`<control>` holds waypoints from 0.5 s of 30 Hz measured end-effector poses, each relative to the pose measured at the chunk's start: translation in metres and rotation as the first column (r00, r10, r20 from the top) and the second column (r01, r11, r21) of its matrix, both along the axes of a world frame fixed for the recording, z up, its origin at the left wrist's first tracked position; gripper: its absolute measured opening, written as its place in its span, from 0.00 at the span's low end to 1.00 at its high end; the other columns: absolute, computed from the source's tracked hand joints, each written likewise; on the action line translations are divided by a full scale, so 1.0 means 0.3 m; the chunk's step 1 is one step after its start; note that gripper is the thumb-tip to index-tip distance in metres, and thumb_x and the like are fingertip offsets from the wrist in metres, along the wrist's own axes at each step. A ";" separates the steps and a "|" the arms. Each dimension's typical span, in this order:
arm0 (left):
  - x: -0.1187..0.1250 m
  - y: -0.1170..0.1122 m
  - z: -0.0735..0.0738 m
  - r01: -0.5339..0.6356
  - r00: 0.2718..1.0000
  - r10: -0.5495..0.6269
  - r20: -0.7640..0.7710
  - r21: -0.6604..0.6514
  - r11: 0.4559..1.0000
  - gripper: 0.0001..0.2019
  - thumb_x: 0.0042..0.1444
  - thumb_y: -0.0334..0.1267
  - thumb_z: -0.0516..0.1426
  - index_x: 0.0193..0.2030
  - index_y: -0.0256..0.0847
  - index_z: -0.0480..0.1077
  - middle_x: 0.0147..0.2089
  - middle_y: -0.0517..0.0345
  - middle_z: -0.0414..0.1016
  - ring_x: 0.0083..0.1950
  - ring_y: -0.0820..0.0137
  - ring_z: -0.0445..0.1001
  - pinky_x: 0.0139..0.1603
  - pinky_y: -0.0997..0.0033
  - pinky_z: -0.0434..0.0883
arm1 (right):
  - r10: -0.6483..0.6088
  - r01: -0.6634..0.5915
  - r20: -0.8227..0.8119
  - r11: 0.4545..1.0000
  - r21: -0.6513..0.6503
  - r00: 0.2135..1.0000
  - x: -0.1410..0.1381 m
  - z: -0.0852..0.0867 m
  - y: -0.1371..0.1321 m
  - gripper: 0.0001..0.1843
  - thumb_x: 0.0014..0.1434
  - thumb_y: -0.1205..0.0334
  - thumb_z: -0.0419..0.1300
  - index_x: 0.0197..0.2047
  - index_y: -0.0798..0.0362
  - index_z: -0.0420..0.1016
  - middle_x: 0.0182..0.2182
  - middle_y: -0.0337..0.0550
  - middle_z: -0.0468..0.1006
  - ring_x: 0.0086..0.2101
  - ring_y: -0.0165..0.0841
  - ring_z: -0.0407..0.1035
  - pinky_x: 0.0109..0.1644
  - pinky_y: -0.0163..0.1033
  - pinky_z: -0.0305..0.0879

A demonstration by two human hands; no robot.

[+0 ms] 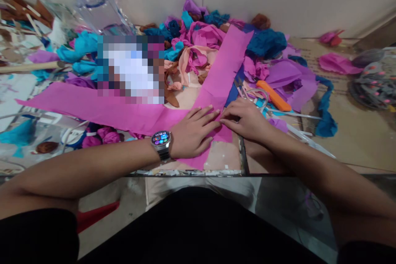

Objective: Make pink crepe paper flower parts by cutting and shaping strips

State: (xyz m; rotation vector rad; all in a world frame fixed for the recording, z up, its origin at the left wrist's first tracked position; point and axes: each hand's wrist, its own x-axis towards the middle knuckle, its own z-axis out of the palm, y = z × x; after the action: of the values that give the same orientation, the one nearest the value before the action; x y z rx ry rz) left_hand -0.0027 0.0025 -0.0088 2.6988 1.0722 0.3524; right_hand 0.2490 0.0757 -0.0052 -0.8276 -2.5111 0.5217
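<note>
A long strip of pink crepe paper (102,109) lies folded in a V on the table, one arm running left, the other running up towards the back (227,62). My left hand (193,132) lies flat on the fold with its fingers stretched out; a watch (161,140) is on that wrist. My right hand (244,119) rests just right of it, fingers curled and pressed down on the paper's edge at the fold, fingertips almost touching those of the left.
Crumpled pink, purple, blue and brown paper scraps (198,37) are heaped across the back of the table. An orange-handled cutter (274,95) lies right of my right hand. A plastic bottle (93,4) stands at the back left. The table's front edge (192,172) is near my wrists.
</note>
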 end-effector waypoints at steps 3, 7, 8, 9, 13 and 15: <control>0.000 0.001 -0.002 0.007 1.000 -0.006 -0.009 0.008 1.000 0.26 0.71 0.42 0.52 0.73 0.38 0.65 0.81 0.39 0.58 0.83 0.44 0.52 0.79 0.37 0.57 | 0.009 -0.009 0.011 1.000 0.004 1.000 -0.001 -0.003 0.001 0.07 0.68 0.59 0.67 0.38 0.50 0.83 0.36 0.46 0.84 0.39 0.41 0.73 0.47 0.48 0.64; 0.000 0.002 0.001 0.020 1.000 -0.019 -0.014 0.014 1.000 0.22 0.72 0.41 0.51 0.70 0.42 0.69 0.79 0.40 0.60 0.83 0.43 0.53 0.78 0.35 0.58 | 0.025 -0.025 0.024 1.000 0.014 0.999 0.001 -0.010 0.003 0.06 0.67 0.60 0.67 0.38 0.51 0.83 0.36 0.45 0.83 0.39 0.41 0.73 0.47 0.48 0.63; 0.000 0.001 0.001 0.020 1.000 -0.020 -0.011 0.017 1.000 0.22 0.72 0.41 0.52 0.69 0.42 0.70 0.79 0.39 0.61 0.83 0.43 0.53 0.78 0.35 0.58 | 0.023 -0.023 0.025 1.000 0.015 0.999 0.001 -0.012 0.003 0.06 0.67 0.60 0.67 0.38 0.51 0.83 0.36 0.45 0.83 0.39 0.41 0.73 0.47 0.48 0.63; 0.000 0.001 0.001 0.020 1.000 -0.020 -0.009 0.020 1.000 0.22 0.72 0.41 0.52 0.69 0.42 0.69 0.79 0.39 0.60 0.83 0.43 0.53 0.78 0.35 0.58 | 0.021 -0.022 0.024 1.000 0.014 0.999 0.002 -0.013 0.003 0.06 0.67 0.60 0.67 0.38 0.51 0.83 0.36 0.45 0.83 0.40 0.41 0.72 0.47 0.48 0.62; 0.000 -0.001 0.001 0.014 1.000 -0.014 -0.012 0.020 1.000 0.23 0.72 0.41 0.52 0.70 0.41 0.68 0.80 0.39 0.60 0.82 0.44 0.53 0.78 0.35 0.58 | 0.024 -0.024 0.029 1.000 0.016 0.999 0.002 -0.016 0.001 0.06 0.68 0.60 0.67 0.39 0.51 0.83 0.37 0.46 0.83 0.40 0.41 0.72 0.47 0.48 0.62; 0.000 -0.001 -0.001 0.016 1.000 -0.015 -0.017 0.019 1.000 0.23 0.72 0.41 0.51 0.71 0.41 0.68 0.80 0.38 0.60 0.83 0.43 0.53 0.78 0.35 0.58 | 0.019 -0.019 0.029 1.000 0.016 0.999 0.002 -0.015 0.000 0.06 0.68 0.60 0.67 0.38 0.51 0.83 0.37 0.45 0.83 0.40 0.41 0.72 0.47 0.48 0.62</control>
State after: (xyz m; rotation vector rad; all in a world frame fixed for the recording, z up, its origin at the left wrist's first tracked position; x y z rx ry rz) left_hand -0.0026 0.0021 -0.0090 2.7304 1.0571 0.3389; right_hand 0.2494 0.0757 -0.0097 -0.8118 -2.5483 0.4982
